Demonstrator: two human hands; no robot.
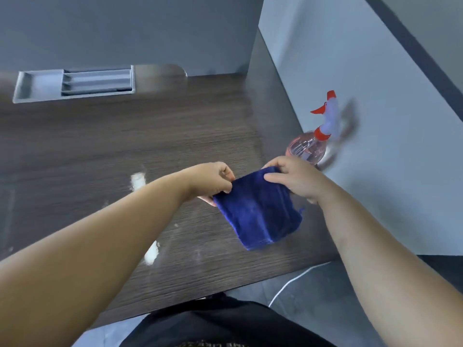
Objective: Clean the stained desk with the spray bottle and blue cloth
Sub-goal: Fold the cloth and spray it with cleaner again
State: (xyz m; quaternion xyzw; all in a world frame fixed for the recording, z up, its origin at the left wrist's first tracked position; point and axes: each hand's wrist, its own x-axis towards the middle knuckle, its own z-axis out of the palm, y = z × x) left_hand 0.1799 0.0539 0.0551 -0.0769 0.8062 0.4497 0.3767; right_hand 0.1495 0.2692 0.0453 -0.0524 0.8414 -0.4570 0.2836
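Note:
A folded blue cloth (260, 211) hangs just above the dark wood-grain desk (100, 151), held by its upper edge. My left hand (213, 181) pinches the cloth's left corner, and my right hand (293, 179) grips its right corner. Behind my right hand a clear pinkish spray bottle (310, 146) with a red and white trigger head stands upright near the right wall. White stain patches (137, 180) lie on the desk left of my left forearm, and another white patch (152, 252) shows near the front edge.
A grey recessed cable tray (75, 83) sits at the desk's back left, under a grey partition (125, 28). A pale side wall (375, 121) bounds the desk on the right. The desk's front edge runs close to my body, with grey floor (313, 291) beyond it.

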